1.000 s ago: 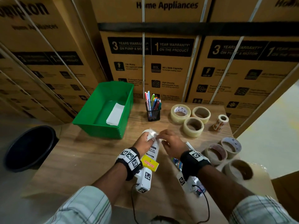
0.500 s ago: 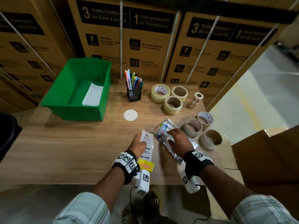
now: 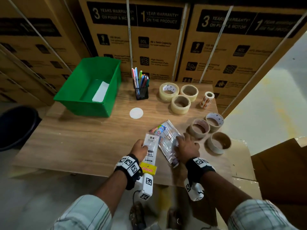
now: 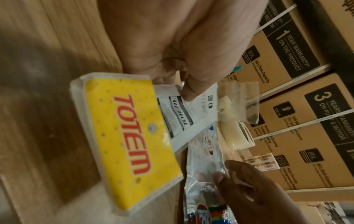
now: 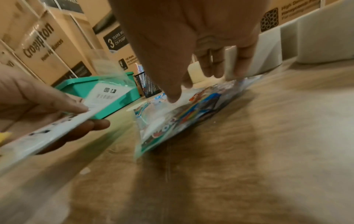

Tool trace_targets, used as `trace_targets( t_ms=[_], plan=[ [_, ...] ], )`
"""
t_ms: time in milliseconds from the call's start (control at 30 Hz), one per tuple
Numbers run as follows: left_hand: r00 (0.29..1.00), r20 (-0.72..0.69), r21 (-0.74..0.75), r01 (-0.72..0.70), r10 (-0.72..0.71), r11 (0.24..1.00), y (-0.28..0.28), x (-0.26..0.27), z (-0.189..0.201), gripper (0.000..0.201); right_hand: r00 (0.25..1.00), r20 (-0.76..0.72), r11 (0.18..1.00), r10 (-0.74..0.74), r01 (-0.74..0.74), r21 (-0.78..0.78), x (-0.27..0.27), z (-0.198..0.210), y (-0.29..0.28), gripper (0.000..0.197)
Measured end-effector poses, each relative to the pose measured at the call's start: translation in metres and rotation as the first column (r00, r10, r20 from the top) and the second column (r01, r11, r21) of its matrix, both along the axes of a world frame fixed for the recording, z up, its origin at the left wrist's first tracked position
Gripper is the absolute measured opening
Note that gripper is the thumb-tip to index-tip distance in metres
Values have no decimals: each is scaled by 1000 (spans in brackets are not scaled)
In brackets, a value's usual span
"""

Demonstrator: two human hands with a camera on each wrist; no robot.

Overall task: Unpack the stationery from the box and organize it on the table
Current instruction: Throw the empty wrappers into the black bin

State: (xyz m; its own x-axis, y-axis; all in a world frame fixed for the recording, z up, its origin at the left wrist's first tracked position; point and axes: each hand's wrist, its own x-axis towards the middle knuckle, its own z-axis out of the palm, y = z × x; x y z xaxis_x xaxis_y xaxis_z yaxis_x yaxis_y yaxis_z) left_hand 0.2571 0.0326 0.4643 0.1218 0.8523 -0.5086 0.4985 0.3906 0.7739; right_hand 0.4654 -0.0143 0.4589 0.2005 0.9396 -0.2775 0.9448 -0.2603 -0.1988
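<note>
**Two packets going down by the front edge**

Left hand [image 3: 140, 147] pinches the yellow-headed packet [image 3: 150, 151], lifted off the table [image 3: 74, 143]. Right hand [image 3: 186, 147] lies with fingers spread, pressing the clear colourful packet [image 3: 166, 135] flat. Best play: lay the held one parallel, just beside it. Farther back, the green box [image 3: 89, 87] holds one white piece. Half a second ago both packets sat about the same; only the view has shifted.

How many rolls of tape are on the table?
6, plus a small sticker roll. Three clear ones sit at the back. Three brown ones sit by the right edge.
</note>
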Motion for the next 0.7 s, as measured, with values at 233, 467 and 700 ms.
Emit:
trace_targets(
  t_ms=[233, 467, 700],
  plan=[
    [985, -31, 8, -172, 172, 985, -25, 1, 17, 22, 970, -231, 997, -80, 83, 4, 3, 4, 11, 57],
    [931, 29, 60, -364, 363, 930, -32, -23, 37, 20, 913, -383, 976, 140, -62, 209, -16, 44, 23, 21],
    [801, 17, 170, -592, 599, 788, -39, -124, 32, 17, 846, -447, 948, 291, -194, 250, -110, 76, 44, 16]
  ],
)
